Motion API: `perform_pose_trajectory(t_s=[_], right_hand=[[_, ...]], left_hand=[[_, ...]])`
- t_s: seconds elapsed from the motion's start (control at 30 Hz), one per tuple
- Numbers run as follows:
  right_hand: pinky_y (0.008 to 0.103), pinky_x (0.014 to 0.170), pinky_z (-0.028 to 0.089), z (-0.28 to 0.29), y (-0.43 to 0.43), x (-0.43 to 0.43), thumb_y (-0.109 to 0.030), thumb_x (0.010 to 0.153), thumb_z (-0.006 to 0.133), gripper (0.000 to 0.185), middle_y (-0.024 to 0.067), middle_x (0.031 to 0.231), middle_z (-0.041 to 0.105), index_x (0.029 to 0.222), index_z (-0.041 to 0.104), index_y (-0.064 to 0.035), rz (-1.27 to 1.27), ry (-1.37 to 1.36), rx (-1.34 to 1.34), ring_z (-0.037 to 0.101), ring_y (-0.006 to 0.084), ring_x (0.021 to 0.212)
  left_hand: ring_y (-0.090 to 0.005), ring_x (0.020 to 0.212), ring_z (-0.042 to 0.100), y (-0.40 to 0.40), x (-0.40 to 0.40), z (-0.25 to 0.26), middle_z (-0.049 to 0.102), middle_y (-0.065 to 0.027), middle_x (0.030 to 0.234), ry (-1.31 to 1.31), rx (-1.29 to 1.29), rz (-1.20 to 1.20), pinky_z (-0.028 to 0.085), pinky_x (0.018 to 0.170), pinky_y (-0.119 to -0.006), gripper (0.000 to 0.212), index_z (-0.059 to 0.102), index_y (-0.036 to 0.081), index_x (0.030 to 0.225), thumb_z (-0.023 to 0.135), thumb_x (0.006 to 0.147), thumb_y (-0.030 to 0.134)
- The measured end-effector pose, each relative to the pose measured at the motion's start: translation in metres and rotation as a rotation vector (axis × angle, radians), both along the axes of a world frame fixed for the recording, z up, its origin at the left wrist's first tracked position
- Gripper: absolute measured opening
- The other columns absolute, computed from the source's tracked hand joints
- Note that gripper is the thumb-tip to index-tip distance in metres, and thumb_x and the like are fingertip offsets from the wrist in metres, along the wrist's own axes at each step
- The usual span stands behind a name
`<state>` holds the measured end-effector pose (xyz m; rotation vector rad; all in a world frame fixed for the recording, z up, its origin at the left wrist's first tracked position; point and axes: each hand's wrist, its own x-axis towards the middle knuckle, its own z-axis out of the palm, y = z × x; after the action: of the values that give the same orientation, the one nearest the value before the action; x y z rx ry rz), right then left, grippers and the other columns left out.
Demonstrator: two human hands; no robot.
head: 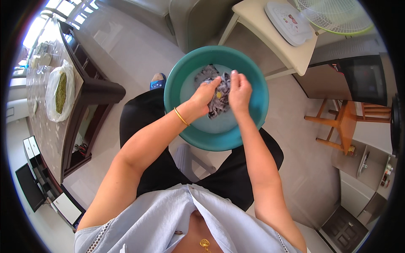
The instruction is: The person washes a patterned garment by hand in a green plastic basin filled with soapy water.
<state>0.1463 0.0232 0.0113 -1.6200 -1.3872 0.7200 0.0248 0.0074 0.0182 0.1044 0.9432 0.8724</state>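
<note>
A round teal plastic basin [172,85] stands between my knees, with cloudy whitish water [218,126] in its bottom. Over that water I hold a bunched grey patterned cloth [218,106], which has a small yellow patch on it. My left hand [204,96] grips the cloth from the left, thumb on top. On the other side my right hand [239,91] has its fingers curled round the cloth's right edge. Part of the cloth spreads beyond my hands toward the basin's far side. Its underside is hidden.
On the left is a dark-framed table [71,139] bearing an open plastic bag [50,104] of green dried material. A cream stool [253,19] with a white lid [289,25] stands far right, near a fan [338,14]. A wooden chair [346,123] is at the right.
</note>
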Motion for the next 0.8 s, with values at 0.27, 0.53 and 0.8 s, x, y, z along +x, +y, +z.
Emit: perform_pose_trajectory(t_s=[0.27, 0.53, 0.8], right_hand=[[0.0274, 0.05, 0.029, 0.0, 0.021, 0.049, -0.029, 0.093, 0.064, 0.044, -0.004, 0.058, 0.035, 0.062, 0.042, -0.0058, -0.119, 0.351, -0.095, 0.03, 0.0074, 0.056], [0.0239, 0.082, 0.047, 0.008, 0.017, 0.046, 0.002, 0.083, 0.063, 0.024, 0.0035, 0.096, 0.059, 0.105, 0.053, -0.0025, 0.282, 0.7, -0.242, 0.057, 0.0098, 0.089], [0.0217, 0.077, 0.047, 0.014, 0.008, 0.036, 0.004, 0.085, 0.06, 0.024, 0.0049, 0.099, 0.061, 0.106, 0.053, -0.0027, 0.382, 0.681, -0.195, 0.056, 0.0071, 0.085]], left_hand=[[-0.0271, 0.108, 0.059, 0.004, -0.023, 0.01, 0.056, -0.0134, 0.126, -0.062, -0.022, -0.055, 0.049, 0.094, -0.044, 0.039, 0.048, 0.001, 0.127, 0.044, 0.1, 0.029], [-0.0274, 0.106, 0.06, -0.003, -0.023, 0.003, 0.058, -0.0152, 0.119, -0.021, 0.252, -0.107, 0.052, 0.091, -0.039, 0.047, 0.047, -0.004, 0.124, 0.058, 0.079, -0.009], [-0.0233, 0.099, 0.063, -0.002, -0.019, 0.006, 0.062, -0.0132, 0.112, 0.219, 0.293, -0.072, 0.054, 0.088, -0.036, 0.043, 0.052, -0.005, 0.118, 0.065, 0.077, -0.009]])
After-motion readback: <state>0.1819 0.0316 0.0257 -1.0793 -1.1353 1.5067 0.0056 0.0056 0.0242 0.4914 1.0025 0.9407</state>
